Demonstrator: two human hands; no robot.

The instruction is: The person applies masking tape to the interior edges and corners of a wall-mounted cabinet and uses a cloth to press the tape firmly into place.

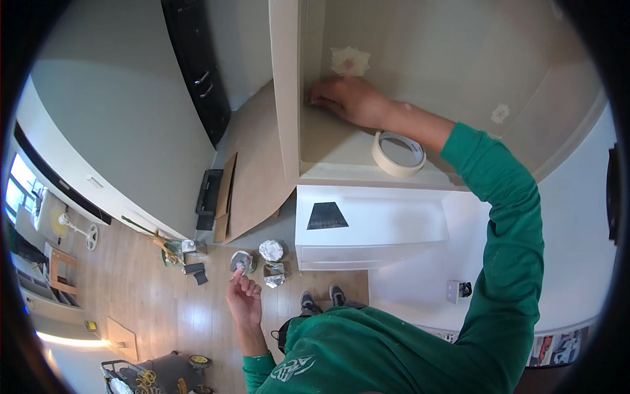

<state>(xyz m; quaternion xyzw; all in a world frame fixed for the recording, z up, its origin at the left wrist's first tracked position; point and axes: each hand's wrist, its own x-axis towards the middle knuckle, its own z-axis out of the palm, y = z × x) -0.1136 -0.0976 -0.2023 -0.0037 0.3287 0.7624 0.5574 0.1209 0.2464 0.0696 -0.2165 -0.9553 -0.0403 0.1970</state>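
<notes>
My right hand (349, 98) reaches up into a beige wall niche (289, 98) and presses its fingers into the niche's left inner corner. A roll of masking tape (398, 153) hangs around my right wrist, over the niche's bottom ledge. The green sleeve of that arm (505, 217) runs down to my body. My left hand (244, 297) hangs low at my side, fingers loosely curled, empty as far as I can tell. A patched spot (350, 61) shows on the niche's back wall just above my right hand.
A white shelf (367, 223) below the niche carries a dark trapezoid blade (326, 216). On the wood floor lie foil-covered containers (271, 250), small tools (177, 249), and cardboard sheets (256, 177) against the wall. A second patch (500, 113) marks the niche at right.
</notes>
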